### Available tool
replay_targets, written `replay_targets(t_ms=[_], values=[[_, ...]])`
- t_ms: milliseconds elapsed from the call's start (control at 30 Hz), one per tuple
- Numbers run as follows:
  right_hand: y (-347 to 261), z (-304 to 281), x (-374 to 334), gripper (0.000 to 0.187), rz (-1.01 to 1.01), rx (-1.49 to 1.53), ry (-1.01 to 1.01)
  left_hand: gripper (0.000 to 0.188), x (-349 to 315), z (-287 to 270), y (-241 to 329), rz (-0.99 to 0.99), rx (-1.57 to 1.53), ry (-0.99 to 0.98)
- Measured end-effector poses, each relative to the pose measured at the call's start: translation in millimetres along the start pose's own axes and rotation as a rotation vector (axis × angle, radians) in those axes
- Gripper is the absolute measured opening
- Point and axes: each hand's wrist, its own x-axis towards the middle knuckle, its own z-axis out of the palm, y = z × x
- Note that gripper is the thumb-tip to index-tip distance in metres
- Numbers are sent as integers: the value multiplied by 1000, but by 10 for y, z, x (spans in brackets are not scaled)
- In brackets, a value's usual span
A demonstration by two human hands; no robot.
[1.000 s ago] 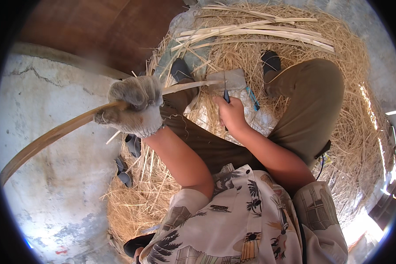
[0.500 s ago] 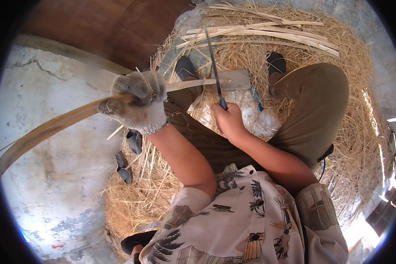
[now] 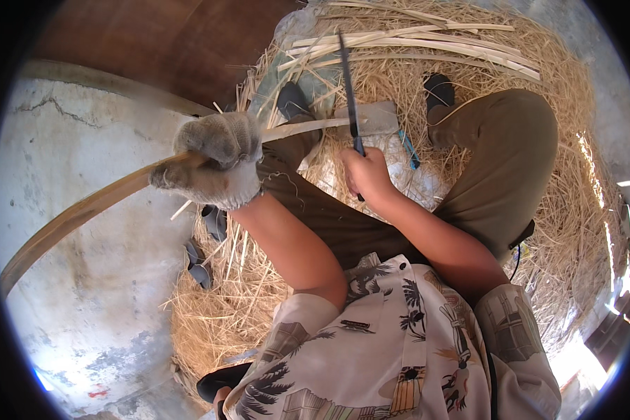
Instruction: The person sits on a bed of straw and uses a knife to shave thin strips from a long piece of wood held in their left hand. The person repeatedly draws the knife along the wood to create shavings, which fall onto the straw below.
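My left hand, in a dirty white knitted work glove, is closed around a long bamboo strip. One length of the strip curves away to the left. Its pale, thinner end sticks out past the glove toward the right. Bare and closed, my right hand grips the dark handle of a knife. The long, narrow blade points up and away from me, and it crosses the picture close to the tip of the pale end; whether they touch I cannot tell.
Straw-like shavings cover the floor around my legs. Several split strips lie at the far side. Between my feet are a grey flat block and a blue slender object. Grey sandals lie by the left wall.
My gloved hand has shifted slightly left with the bamboo strip, drawing its pale end left. The knife has moved slightly right and stands more upright.
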Motion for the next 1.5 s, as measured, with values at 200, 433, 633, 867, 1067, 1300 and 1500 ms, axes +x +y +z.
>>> replay_targets(t_ms=[200, 433, 633, 867, 1067, 1300, 1500], values=[[165, 57, -81, 35, 169, -232, -28, 78, 28, -1, 11, 7, 33, -50], [51, 81, -150, 37, 37, -198, -33, 82, -52, -160, 41, -7, -6, 69], [126, 50, -144, 38, -272, -258, 35, 82, -63, -140, -8, -4, -20, 63], [96, 92, -172, 38, -5, -508, 16, 76, -16, -7, 64, -33, 84, 34], [-131, 144, -310, 44, -418, -269, 33, 77, -4, -52, 30, -54, -17, -16], [123, 74, -107, 41, -149, -592, 40, 70, 4, 20, 33, -35, 47, 56], [-152, 151, -308, 38, -426, -464, -6, 69, -2, 25, 38, -58, -54, 96]])
